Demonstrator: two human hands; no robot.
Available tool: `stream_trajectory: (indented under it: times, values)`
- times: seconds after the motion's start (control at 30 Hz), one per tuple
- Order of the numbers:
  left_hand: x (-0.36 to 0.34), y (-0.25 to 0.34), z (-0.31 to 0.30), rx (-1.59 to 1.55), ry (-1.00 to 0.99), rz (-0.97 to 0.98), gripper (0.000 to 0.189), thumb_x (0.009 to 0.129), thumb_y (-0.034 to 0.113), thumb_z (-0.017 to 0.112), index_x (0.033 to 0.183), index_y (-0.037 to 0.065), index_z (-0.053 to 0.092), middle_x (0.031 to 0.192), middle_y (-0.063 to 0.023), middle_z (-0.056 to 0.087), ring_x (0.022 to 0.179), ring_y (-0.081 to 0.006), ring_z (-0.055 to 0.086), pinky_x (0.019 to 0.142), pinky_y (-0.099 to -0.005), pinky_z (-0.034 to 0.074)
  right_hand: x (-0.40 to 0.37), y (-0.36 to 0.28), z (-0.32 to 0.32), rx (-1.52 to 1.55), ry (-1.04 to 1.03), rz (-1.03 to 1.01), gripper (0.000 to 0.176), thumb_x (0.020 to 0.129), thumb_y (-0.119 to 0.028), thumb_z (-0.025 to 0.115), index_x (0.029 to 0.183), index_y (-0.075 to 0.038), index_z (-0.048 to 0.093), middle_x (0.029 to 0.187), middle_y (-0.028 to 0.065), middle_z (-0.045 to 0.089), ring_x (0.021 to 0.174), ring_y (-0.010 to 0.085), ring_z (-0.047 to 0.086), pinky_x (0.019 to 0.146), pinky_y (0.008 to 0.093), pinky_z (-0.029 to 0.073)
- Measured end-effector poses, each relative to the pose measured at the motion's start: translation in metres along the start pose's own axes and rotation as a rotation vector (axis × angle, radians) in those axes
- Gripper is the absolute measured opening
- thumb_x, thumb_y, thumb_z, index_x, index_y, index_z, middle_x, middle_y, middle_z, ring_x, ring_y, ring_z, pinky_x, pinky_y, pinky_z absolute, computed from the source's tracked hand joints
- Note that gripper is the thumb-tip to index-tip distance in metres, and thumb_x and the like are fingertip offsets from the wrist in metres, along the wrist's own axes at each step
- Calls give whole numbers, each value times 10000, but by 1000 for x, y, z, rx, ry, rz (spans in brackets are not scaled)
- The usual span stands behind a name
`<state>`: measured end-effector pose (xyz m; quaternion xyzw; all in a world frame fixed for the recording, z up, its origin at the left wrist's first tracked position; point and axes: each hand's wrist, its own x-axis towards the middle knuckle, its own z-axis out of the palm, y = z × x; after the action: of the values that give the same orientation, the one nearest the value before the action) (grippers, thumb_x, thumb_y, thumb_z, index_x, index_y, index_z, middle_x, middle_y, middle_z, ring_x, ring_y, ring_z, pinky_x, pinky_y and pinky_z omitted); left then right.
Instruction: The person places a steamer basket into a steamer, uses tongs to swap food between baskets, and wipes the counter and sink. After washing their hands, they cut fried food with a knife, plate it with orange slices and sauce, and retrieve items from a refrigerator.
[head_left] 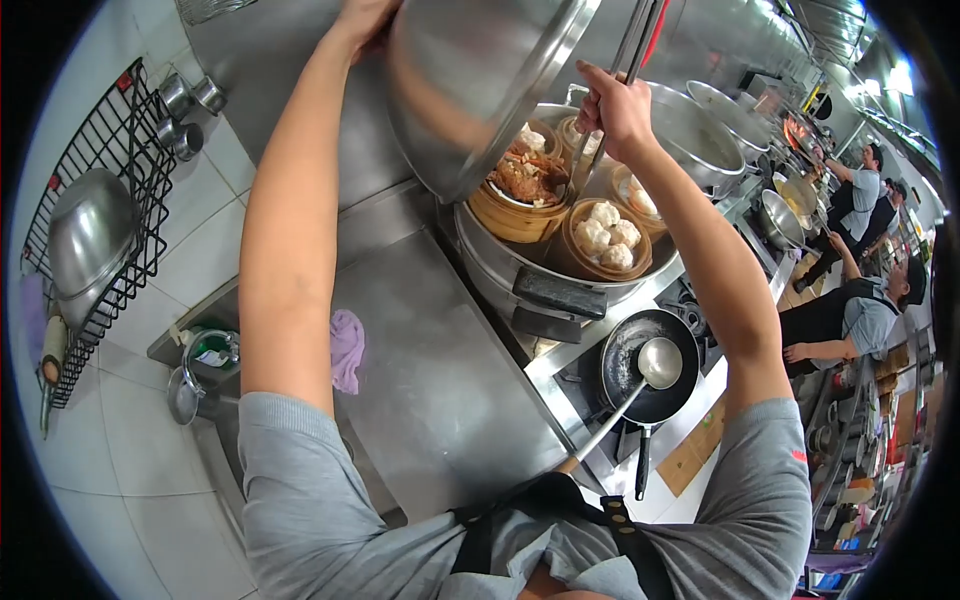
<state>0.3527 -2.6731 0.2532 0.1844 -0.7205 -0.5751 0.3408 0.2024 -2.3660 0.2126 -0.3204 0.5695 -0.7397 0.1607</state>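
Observation:
At the top edge my left hand holds a large domed metal lid, tilted up on its side; its fingers are mostly hidden by the lid. My right hand is closed around long metal tongs, whose tips reach down among bamboo steamer baskets. These baskets sit inside a big steamer pot with black handles. One steamer basket carries a brown, saucy dish on a plate. Beside it, another basket holds several pale dumplings.
A black frying pan with a ladle across it stands on the stove at right. A steel counter with a purple cloth lies left of the pot. At far right, co-workers stand along the stove line.

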Motion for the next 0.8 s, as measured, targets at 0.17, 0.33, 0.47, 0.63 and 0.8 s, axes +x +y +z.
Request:
stream_trajectory:
  times: [0.17, 0.33, 0.47, 0.63, 0.8]
  values:
    - [-9, 2, 4, -72, 5, 31, 399, 902, 402, 567, 1083, 56, 650, 910, -27, 653, 777, -134, 598, 652, -294, 467, -4, 2, 12, -89, -20, -38, 300, 817, -144, 667, 606, -65, 469, 490, 13, 394, 387, 130, 379, 380, 298, 322]
    - [0, 2, -2, 64, -1, -24, 413, 915, 400, 546, 1105, 45, 635, 961, -42, 654, 830, -155, 607, 708, -318, 480, -2, 19, 9, -37, -149, -6, 295, 823, -150, 665, 614, -52, 481, 484, 18, 404, 373, 128, 381, 368, 297, 316]
    - [-8, 1, -2, -37, -9, 2, 410, 923, 395, 530, 1104, 42, 633, 976, -48, 653, 848, -154, 608, 719, -306, 483, 1, 28, 16, -140, -139, -11, 279, 825, -153, 663, 626, -30, 511, 490, 31, 442, 376, 126, 413, 365, 296, 332]
    - [0, -2, 5, -62, -8, -6, 387, 909, 385, 553, 1070, 45, 646, 916, -37, 657, 771, -141, 610, 651, -299, 486, -2, 38, 1, -229, -183, -71, 242, 804, -164, 688, 690, 9, 563, 557, 64, 525, 435, 163, 520, 413, 297, 418]
    - [-26, 31, 40, 122, 49, 87, 352, 869, 388, 604, 958, 57, 683, 769, -5, 632, 608, -109, 556, 513, -267, 431, -15, -14, -52, -106, 42, -196, 292, 789, -285, 688, 760, -1, 625, 619, 80, 621, 545, 142, 582, 528, 264, 445]
